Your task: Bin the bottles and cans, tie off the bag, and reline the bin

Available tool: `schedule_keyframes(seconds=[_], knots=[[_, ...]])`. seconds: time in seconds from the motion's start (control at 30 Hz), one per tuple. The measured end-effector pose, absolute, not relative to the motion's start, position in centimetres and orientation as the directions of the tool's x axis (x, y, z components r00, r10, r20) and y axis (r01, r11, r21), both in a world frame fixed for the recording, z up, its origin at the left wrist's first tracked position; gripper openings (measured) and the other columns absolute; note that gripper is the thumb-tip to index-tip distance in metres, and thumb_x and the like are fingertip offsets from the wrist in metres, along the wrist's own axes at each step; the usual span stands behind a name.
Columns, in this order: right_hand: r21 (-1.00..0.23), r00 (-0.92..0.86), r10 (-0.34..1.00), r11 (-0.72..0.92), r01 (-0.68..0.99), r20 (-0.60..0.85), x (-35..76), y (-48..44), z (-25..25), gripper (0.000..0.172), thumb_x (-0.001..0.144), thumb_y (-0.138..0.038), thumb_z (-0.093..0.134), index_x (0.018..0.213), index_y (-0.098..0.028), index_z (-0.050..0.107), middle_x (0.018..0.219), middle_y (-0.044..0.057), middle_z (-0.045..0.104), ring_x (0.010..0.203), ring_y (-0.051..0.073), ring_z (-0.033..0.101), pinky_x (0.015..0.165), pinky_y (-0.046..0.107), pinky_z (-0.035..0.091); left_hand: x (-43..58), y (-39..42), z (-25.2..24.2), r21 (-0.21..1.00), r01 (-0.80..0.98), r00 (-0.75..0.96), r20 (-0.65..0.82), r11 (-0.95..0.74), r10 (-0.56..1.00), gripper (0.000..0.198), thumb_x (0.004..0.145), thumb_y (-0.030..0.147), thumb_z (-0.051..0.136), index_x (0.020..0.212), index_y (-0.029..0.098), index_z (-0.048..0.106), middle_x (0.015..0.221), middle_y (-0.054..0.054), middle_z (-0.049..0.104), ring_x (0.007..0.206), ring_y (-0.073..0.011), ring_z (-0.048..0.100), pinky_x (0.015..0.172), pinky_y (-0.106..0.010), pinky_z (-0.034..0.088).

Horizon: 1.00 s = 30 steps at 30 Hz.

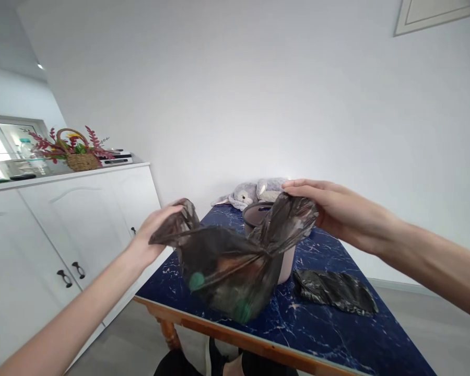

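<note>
A filled black plastic bag (227, 277) hangs between my two hands over the near part of the table. Green and reddish-brown contents show dimly through its thin film. My left hand (152, 235) grips the bag's left upper corner, its fingertips partly covered by the film. On the other side, my right hand (317, 201) pinches the gathered right corner between thumb and fingers. Behind the bag stands a light brownish-pink bin (288, 263) with a dark rim, largely hidden. To its right a folded black plastic bag (335, 291) lies flat.
The table (317, 334) has a blue marbled top and wooden edge. A grey plush rabbit (245, 196) lies at its far end by the wall. A white cabinet (82, 209) on the left carries a flower basket (80, 156). My legs are under the table.
</note>
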State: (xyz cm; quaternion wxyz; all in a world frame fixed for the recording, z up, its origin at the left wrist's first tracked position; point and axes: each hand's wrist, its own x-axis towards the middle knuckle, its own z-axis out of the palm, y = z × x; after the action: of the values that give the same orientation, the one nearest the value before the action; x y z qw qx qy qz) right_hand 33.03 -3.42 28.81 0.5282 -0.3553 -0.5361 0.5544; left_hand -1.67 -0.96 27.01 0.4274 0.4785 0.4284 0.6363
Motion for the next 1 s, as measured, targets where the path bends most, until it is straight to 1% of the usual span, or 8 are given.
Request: schedule_keyframes(seconds=[0.13,0.27,0.33,0.47,0.63,0.73,0.83,1.0], knots=[[-0.973,-0.233,0.962,0.092,-0.213,0.142,30.8,-2.8,28.4,0.007,0.099,-0.023,0.070,0.098,-0.018,0.075,0.091,0.005,0.076,0.074,0.014,0.066,0.061,0.021,0.056,1.9,-0.6,25.5,0.985,0.016,0.087,0.169,-0.171,0.982,0.058,0.073,0.037,0.094,0.125,0.019,0.076,0.102,-0.009,0.081,0.088,-0.0233,0.077,0.073,-0.027,0.059],[-0.972,-0.263,0.952,0.098,-0.213,0.154,29.0,-2.0,28.1,0.009,0.101,-0.020,0.065,0.105,-0.018,0.073,0.087,0.004,0.075,0.070,0.013,0.067,0.063,0.023,0.057,5.1,-0.1,24.4,0.961,0.158,0.322,0.166,-0.226,0.932,0.080,0.074,0.054,0.090,0.143,0.021,0.065,0.094,-0.007,0.080,0.076,-0.0204,0.074,0.066,-0.027,0.054],[-0.978,-0.259,0.955,0.095,-0.186,0.142,28.2,-1.6,28.2,0.010,0.101,-0.021,0.065,0.108,-0.019,0.072,0.081,0.003,0.073,0.067,0.013,0.067,0.061,0.023,0.055,6.6,0.2,23.9,0.957,0.180,0.435,0.128,-0.226,0.891,0.077,0.074,0.056,0.089,0.138,0.019,0.068,0.090,-0.007,0.078,0.075,-0.0208,0.073,0.068,-0.029,0.053],[-0.981,-0.273,0.946,0.147,-0.127,0.177,27.7,-0.9,28.3,0.016,0.102,-0.029,0.066,0.113,-0.019,0.069,0.079,0.001,0.069,0.070,0.012,0.065,0.066,0.023,0.055,8.5,0.8,23.2,0.935,0.190,0.484,0.176,-0.299,0.858,0.046,0.075,0.055,0.087,0.097,0.016,0.076,0.090,-0.007,0.076,0.085,-0.0225,0.072,0.079,-0.031,0.052],[-0.926,-0.216,0.900,0.373,-0.063,0.378,30.4,-1.5,25.8,0.056,0.095,-0.057,0.072,0.140,-0.027,0.059,0.132,0.011,0.068,0.110,0.023,0.069,0.102,0.043,0.056,7.5,0.7,23.0,0.919,0.179,0.361,0.270,-0.351,0.892,0.048,0.078,0.063,0.082,0.086,0.018,0.069,0.080,-0.001,0.068,0.074,-0.0161,0.064,0.069,-0.027,0.047],[-0.952,-0.214,0.929,0.307,-0.010,0.302,31.1,-2.5,22.7,0.087,0.086,-0.065,0.078,0.158,-0.033,0.042,0.161,0.012,0.048,0.139,0.032,0.055,0.117,0.054,0.045,6.9,0.2,23.1,0.913,0.175,0.328,0.299,-0.368,0.896,0.051,0.078,0.066,0.080,0.085,0.017,0.068,0.081,-0.002,0.067,0.076,-0.0163,0.063,0.069,-0.027,0.047],[-0.984,-0.343,0.922,0.166,-0.066,0.178,29.3,-3.2,20.3,0.105,0.076,-0.062,0.088,0.162,-0.031,0.038,0.164,0.012,0.045,0.145,0.034,0.049,0.119,0.055,0.043,7.4,-0.2,23.3,0.896,0.231,0.333,0.292,-0.378,0.896,0.051,0.077,0.067,0.081,0.083,0.018,0.069,0.080,-0.002,0.068,0.075,-0.0167,0.063,0.069,-0.027,0.047],[-0.923,-0.410,0.877,0.087,-0.375,0.249,24.7,-2.4,18.5,0.063,0.087,-0.064,0.077,0.134,-0.023,0.071,0.130,0.009,0.075,0.121,0.031,0.069,0.112,0.047,0.050,8.2,-0.9,23.4,0.915,0.241,0.284,0.253,-0.324,0.925,0.048,0.073,0.061,0.087,0.088,0.017,0.074,0.084,-0.004,0.073,0.081,-0.0194,0.068,0.076,-0.028,0.050]])
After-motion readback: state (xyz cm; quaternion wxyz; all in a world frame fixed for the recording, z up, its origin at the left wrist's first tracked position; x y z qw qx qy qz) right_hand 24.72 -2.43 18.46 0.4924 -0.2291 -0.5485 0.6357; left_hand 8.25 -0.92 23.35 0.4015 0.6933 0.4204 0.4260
